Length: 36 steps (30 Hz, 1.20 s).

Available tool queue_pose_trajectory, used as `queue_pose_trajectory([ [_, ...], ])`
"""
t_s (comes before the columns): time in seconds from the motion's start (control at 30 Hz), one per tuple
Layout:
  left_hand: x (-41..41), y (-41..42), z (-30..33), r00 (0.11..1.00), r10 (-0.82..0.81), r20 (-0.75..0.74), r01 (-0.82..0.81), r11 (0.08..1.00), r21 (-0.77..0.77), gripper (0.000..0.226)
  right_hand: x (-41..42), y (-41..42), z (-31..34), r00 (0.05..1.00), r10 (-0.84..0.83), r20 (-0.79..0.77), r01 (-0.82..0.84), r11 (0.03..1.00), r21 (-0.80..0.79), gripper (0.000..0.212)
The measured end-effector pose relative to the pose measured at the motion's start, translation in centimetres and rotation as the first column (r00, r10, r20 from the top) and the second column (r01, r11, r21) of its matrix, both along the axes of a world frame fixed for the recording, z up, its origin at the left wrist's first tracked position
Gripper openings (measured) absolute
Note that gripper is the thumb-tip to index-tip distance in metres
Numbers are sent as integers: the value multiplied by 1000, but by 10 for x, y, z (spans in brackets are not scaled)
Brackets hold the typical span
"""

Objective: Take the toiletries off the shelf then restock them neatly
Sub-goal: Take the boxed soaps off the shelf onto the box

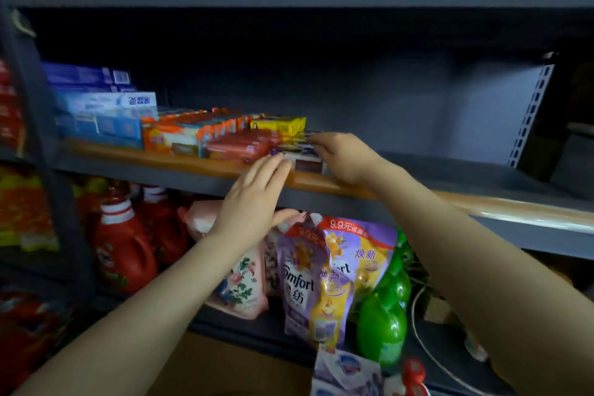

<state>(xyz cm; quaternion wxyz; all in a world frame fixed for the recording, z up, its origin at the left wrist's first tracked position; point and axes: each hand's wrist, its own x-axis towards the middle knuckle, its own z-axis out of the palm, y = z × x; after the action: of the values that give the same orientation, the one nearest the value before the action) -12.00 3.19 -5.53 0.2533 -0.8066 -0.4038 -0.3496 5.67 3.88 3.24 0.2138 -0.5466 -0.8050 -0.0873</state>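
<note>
Right hand (342, 159) curls round a dark box (302, 157) at mid-frame on the shelf (160, 159) edge; left hand (254, 199), fingers straight, presses its near end. Red soap packs (241, 146) lie touching it at left

The left part of the middle shelf (154, 159) is blocked by boxes (106, 112) and soap packs (225, 138); the right part seems, though dimly lit, unobstructed.

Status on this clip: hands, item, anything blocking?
Left hand flat against the purple-and-white box, fingers straight. Right hand grips its right end. Box at shelf edge, beside red soap packs. Space to the right unobstructed.
</note>
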Motion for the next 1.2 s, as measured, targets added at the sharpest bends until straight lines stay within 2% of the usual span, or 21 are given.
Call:
queue_pose_trajectory([
  [0.13,2,2,1,997,-50,66,49,999,14,80,-1,4,7,1000,19,25,-13,971,-238,44],
  [0.2,2,2,0,997,-34,71,34,999,5,83,8,0,9,1000,-14,23,20,955,-295,48],
  [0.27,1,2,2,997,-17,74,17,1000,-1,85,23,-5,12,998,-60,14,61,956,-286,48],
  [0.37,1,4,2,995,-47,85,47,999,8,85,51,-12,16,992,-86,91,96,988,-117,37],
  [0.43,2,6,1,993,-54,103,52,998,16,86,66,-11,18,998,-55,-4,54,996,-68,26],
  [0.47,2,7,1,993,-54,109,52,998,20,86,71,-9,18,996,-49,-78,41,994,-96,29],
  [0.57,3,6,0,991,-50,121,48,999,20,86,74,0,14,963,-83,-257,-2,950,-314,37],
  [0.63,3,5,1,991,-47,122,47,999,3,86,70,2,13,969,-86,-230,-11,920,-393,41],
  [0.7,2,2,3,993,-25,114,28,999,-25,86,66,2,14,988,-78,-134,13,902,-431,44],
  [0.77,4,-3,7,995,-15,100,22,998,-66,87,65,0,15,993,-76,-91,34,919,-392,39],
  [0.8,5,-6,9,994,-20,105,29,996,-83,88,65,-1,15,990,-75,-124,28,941,-339,40],
  [0.87,6,-12,14,978,-46,202,85,979,-187,92,67,-11,15,940,-38,-339,-41,973,-225,49],
  [0.9,7,-18,18,954,-81,288,143,969,-201,93,67,-20,17,875,21,-483,-127,974,-189,52],
  [0.97,14,-34,31,898,-191,397,251,962,-104,90,66,-42,21,687,180,-704,-367,922,-122,53],
  [1.0,20,-41,38,866,-256,428,311,948,-62,89,64,-53,23,612,243,-753,-462,882,-91,53],
  [1.07,32,-52,53,769,-366,525,449,893,-35,85,58,-70,24,537,317,-782,-585,808,-74,55],
  [1.13,44,-60,66,676,-434,596,546,838,-9,80,53,-82,21,512,320,-797,-627,774,-92,55],
  [1.2,49,-68,75,632,-437,640,594,803,-38,75,50,-89,14,519,323,-791,-622,777,-92,53],
])
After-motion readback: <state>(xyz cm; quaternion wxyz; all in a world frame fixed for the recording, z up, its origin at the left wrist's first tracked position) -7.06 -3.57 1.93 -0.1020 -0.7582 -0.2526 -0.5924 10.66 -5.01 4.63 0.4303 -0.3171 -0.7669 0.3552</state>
